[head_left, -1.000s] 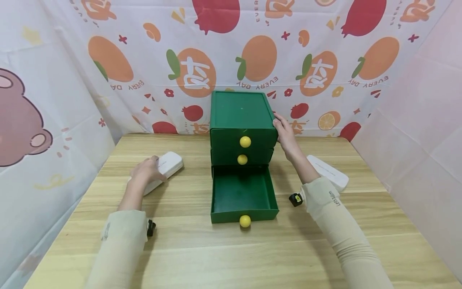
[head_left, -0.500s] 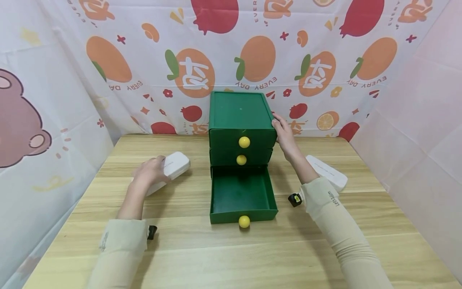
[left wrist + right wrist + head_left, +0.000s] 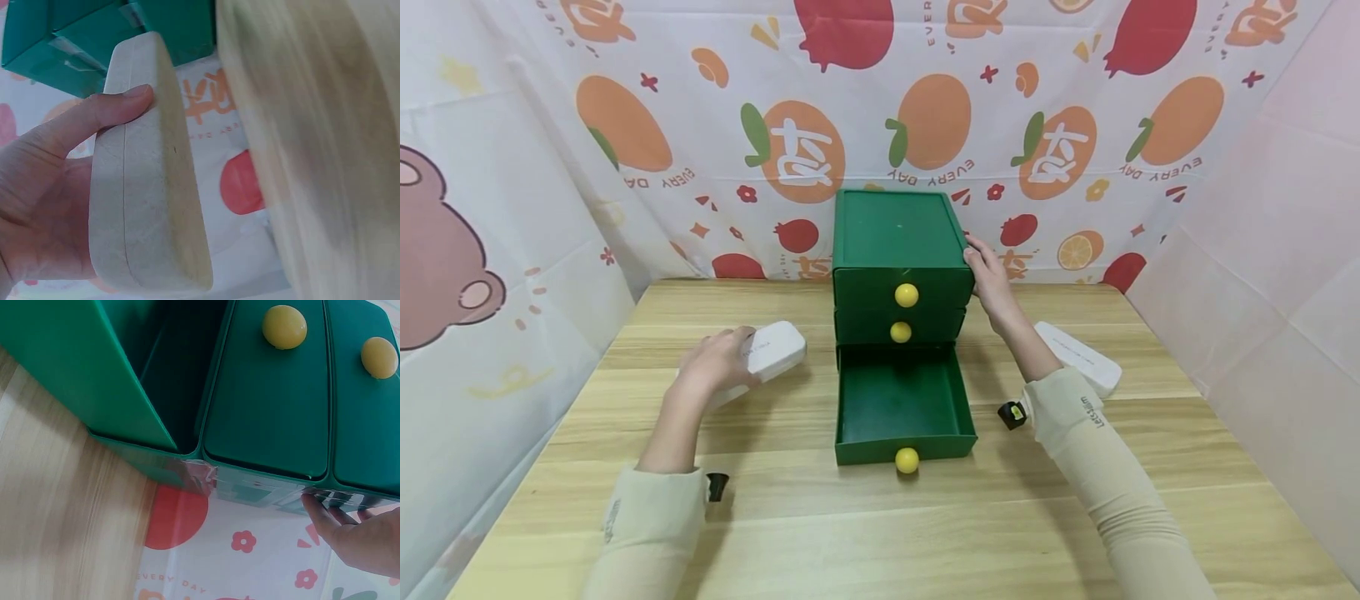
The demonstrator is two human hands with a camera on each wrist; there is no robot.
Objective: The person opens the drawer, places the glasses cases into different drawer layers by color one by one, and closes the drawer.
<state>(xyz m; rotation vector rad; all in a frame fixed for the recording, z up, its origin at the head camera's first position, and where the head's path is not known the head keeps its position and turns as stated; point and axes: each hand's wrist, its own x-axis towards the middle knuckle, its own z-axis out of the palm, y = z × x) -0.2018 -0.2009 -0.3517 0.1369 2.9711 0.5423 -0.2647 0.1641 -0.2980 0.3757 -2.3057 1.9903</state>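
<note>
My left hand (image 3: 718, 362) grips a white glasses case (image 3: 777, 348) left of the green drawer cabinet (image 3: 898, 227). In the left wrist view the thumb lies across the seam of the case (image 3: 147, 206), and backdrop shows between the case and the tabletop. My right hand (image 3: 992, 283) rests against the cabinet's upper right side, its fingertips touching that side wall in the right wrist view. The bottom drawer (image 3: 906, 450) is pulled out and holds nothing. Above it, two drawers with yellow knobs are closed.
A second white glasses case (image 3: 1080, 360) lies on the wooden table (image 3: 880, 533) right of the cabinet, beyond my right forearm. A fruit-print cloth (image 3: 700, 150) hangs behind the table, with pale cloths on both sides.
My left hand has shifted to the right with the glasses case, bringing it nearer the cabinet. The right hand and the drawers stay as they were.
</note>
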